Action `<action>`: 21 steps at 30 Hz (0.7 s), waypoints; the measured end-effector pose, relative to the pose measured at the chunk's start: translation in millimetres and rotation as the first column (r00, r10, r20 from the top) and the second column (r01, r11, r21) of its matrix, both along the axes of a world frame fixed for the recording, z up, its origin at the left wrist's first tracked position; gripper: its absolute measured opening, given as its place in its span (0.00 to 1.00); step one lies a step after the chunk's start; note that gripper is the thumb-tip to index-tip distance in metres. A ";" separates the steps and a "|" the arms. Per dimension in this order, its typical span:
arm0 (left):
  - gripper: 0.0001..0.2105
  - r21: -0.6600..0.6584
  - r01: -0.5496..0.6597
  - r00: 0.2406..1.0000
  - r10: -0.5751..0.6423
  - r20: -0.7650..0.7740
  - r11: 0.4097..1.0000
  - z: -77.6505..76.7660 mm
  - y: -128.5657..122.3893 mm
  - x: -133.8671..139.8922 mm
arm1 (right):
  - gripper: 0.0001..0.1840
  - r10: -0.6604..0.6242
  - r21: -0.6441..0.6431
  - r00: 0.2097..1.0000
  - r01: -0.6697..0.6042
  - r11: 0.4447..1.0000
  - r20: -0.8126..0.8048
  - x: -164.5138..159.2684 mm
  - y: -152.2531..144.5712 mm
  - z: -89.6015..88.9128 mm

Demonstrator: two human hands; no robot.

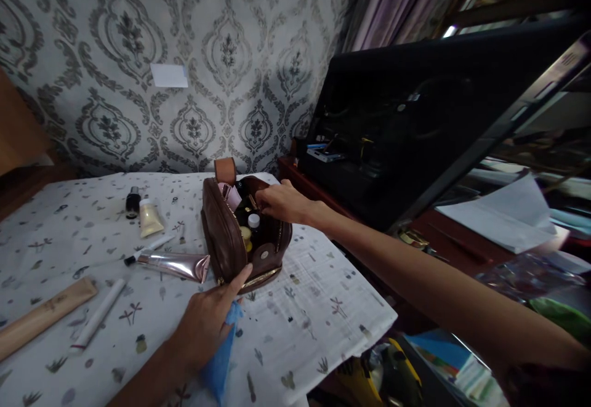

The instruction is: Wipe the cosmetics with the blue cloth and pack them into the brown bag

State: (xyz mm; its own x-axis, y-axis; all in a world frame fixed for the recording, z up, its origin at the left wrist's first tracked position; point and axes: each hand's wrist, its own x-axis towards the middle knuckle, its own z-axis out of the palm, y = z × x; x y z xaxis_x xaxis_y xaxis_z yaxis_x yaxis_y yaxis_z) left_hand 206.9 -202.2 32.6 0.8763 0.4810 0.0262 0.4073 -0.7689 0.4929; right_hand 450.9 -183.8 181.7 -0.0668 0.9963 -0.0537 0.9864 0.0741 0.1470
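Observation:
A brown makeup bag [217,228] stands unzipped on the bed-like covered surface. Inside show a white-capped bottle [253,221], a yellow item [245,234] and a pink item [232,196]. My right hand [281,202] is at the bag's far right rim, its fingers curled down into the opening; what they grip is hidden. In my left hand [203,318] a blue cloth [219,358] is held under the palm, while the index finger stretches out to touch the bag's near edge.
Left of the bag lie a silver-pink tube [178,263], a cream tube [150,217], a dark bottle [133,202], a white pen-like stick [98,316] and a long tan tube [48,314]. A large black panel [392,130] leans at the right, near papers [503,210].

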 end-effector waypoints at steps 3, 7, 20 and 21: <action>0.50 0.007 0.000 1.000 0.000 -0.006 1.000 -2.4 1.5 -1.4 | 0.08 -0.014 0.084 1.000 0.013 0.996 0.010 -1.1 -6.0 7.7; 0.51 0.062 -0.008 1.000 0.006 0.028 0.998 -9.8 4.4 -4.1 | 0.07 0.013 0.197 1.000 -0.014 0.980 0.007 -2.1 -18.8 15.7; 0.50 0.290 0.004 0.985 -0.053 0.163 0.957 -15.0 8.0 -5.0 | 0.06 0.283 0.487 0.926 -0.133 0.863 -0.249 -7.4 -58.0 -26.8; 0.49 0.308 0.013 0.985 -0.066 0.162 0.951 -15.9 8.7 -5.0 | 0.05 0.292 0.494 0.924 -0.138 0.858 -0.249 -7.2 -56.6 -31.2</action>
